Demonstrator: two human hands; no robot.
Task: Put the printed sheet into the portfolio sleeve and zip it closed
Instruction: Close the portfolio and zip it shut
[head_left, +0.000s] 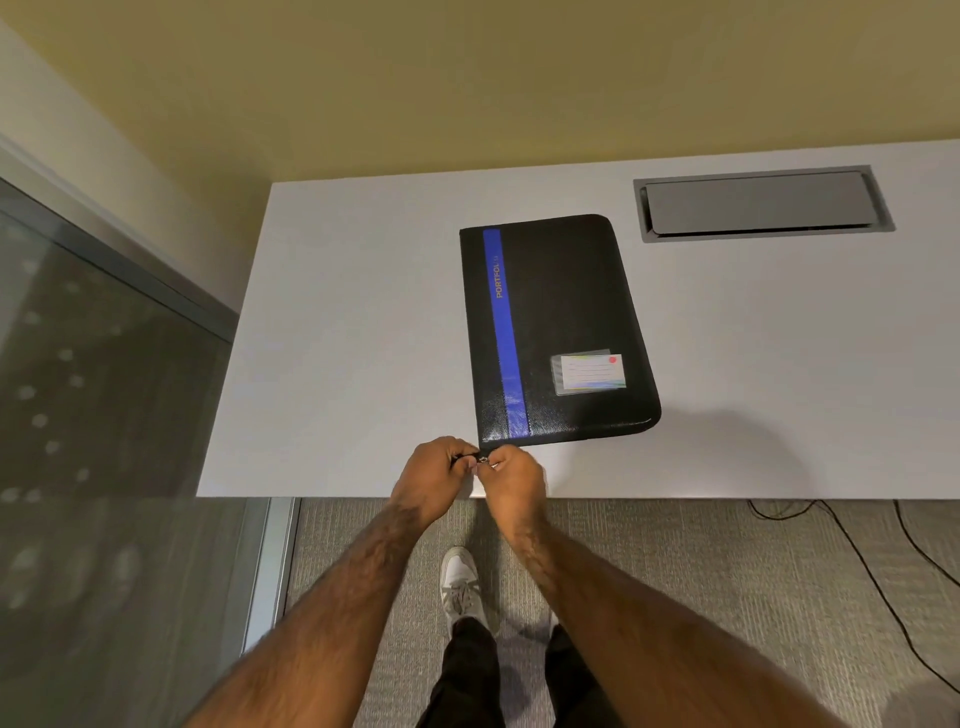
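Left hand (436, 470) pinched shut on the near-left corner of the portfolio (556, 332). Right hand (511, 475) pinched on the zipper pull (484, 459) there. Portfolio lies flat and closed on the worktop (337, 338); cable hatch (761, 202) far right.

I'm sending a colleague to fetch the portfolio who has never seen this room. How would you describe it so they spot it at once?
Start at the white table against the yellow wall, left of its grey metal hatch. The portfolio lies flat there, closed. It is black, with a blue stripe lettered PORTFOLIO and a small label card on the cover.
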